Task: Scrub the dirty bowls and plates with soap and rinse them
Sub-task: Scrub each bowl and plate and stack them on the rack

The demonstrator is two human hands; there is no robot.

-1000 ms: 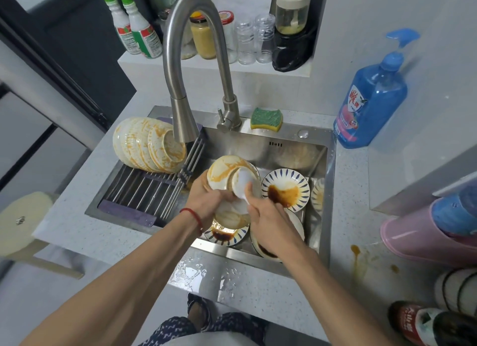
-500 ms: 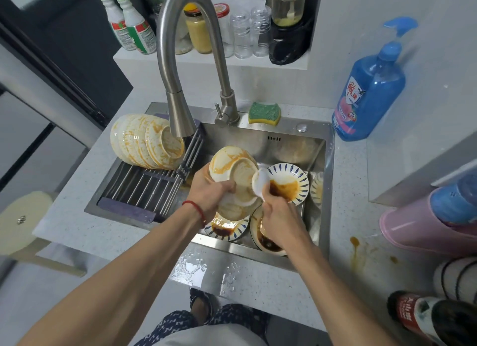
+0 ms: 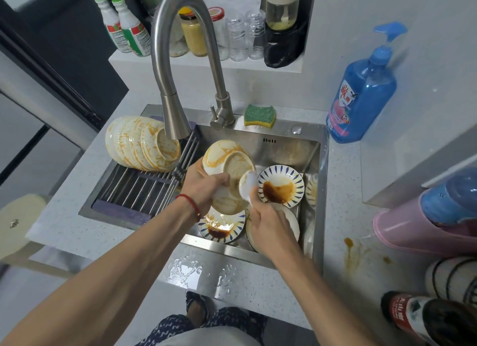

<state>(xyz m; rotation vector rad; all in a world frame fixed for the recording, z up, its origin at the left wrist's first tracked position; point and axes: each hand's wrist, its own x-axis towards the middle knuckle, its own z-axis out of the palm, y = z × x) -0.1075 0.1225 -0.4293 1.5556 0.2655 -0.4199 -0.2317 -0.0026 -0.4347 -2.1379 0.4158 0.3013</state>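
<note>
A stack of dirty bowls (image 3: 228, 175) is gripped over the sink (image 3: 284, 149) by the left hand (image 3: 204, 188), and a small white bowl (image 3: 247, 185) is pinched by the right hand (image 3: 265, 221), so wet bowls could be dropped and cracked on the plates (image 3: 281, 185) below.

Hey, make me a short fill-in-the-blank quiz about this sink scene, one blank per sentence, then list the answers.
1. The left hand holds a stained ____ over the sink.
2. The right hand holds a white ____ against it.
3. The sponge lies on the sink's rim beside the ____.
4. The soap bottle is coloured ____.

Answers: bowl; cloth; faucet; blue
</note>
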